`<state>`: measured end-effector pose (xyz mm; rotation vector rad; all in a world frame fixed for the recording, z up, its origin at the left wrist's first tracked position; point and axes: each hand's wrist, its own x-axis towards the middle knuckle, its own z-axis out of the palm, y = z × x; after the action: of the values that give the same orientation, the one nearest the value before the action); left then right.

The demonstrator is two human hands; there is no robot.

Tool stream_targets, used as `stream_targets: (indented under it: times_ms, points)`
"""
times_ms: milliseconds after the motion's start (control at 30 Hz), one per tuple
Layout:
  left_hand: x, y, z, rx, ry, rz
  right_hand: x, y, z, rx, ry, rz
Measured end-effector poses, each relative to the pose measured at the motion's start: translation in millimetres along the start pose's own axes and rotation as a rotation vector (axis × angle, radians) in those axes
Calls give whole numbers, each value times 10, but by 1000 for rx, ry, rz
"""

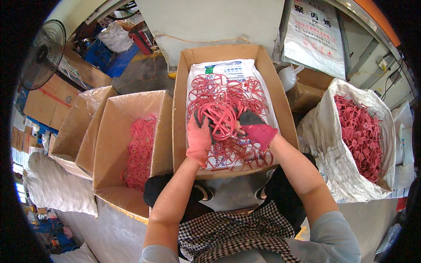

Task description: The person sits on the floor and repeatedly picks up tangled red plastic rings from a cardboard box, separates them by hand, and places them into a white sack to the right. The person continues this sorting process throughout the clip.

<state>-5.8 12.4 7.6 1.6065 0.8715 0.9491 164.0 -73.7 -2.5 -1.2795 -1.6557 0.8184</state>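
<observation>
My left hand, in a pink glove with dark fingertips, grips the left side of a bundle of pink plastic rings with crossed spokes. At the bundle's right side, my right hand, in a dark and magenta glove, curls its fingers against the rings; its fingertips are partly hidden. Short pink pieces stick up beside that hand. Below both hands, many loose red plastic rings lie on a white printed sack. The sack is inside an open cardboard box in front of me.
Left stands a plastic-lined cardboard box with pink rings; another open box is beyond it. Right is a white woven sack full of red plastic parts. A white plastic scoop and a fan are farther off.
</observation>
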Motion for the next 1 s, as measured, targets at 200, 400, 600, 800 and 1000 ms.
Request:
stream_targets:
  times_ms: [200,400,600,800,1000]
  points:
    - [-91,219,-7,191,4,26,-175,-229,-34,-513,87,19]
    - [-7,47,-75,94,-117,43,-79,-295,-59,40,-24,488]
    - [-9,225,-176,548,-125,127,94,17,-120,-120,110,245]
    - [-34,213,-150,456,-147,98,57,-64,-223,-370,-140,207]
    - [1,151,-58,149,-222,-73,-33,-141,0,138,167,104]
